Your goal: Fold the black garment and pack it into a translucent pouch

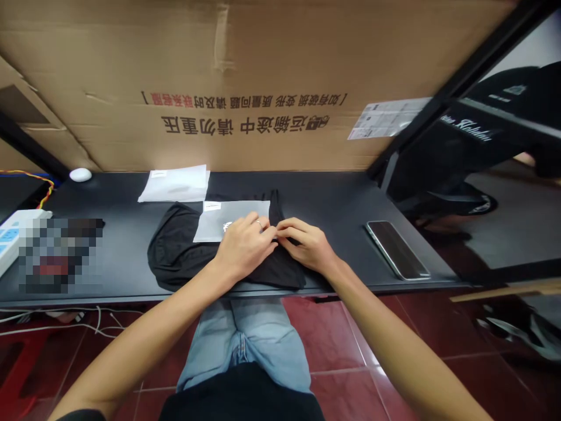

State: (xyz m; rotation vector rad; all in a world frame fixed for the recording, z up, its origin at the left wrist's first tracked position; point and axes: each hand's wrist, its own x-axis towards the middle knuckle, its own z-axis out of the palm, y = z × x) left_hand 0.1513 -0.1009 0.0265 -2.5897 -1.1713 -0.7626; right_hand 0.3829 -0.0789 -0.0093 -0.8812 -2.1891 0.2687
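Observation:
A frosted plastic bag [205, 228] with a small white label lies flat on a bundle of black cloth [175, 251]. My left hand [245, 242], with a ring on one finger, rests across the bag's right part, its fingers curled in at the right edge. From the other side, my right hand [309, 245] pinches at that same edge, fingertips meeting those of my left. Under the hands, the bag's lower right part is hidden. Another frosted bag [175, 184] with a label lies behind the black cloth.
The black desk [127, 234] backs onto a cardboard panel [263, 58] with printed text. A phone [397, 250] lies on the right. At left are a power strip [26, 225], a blurred-out object [56, 254] and a white rounded object [80, 175]. Beyond the right frame stands a person in dark clothes [438, 146].

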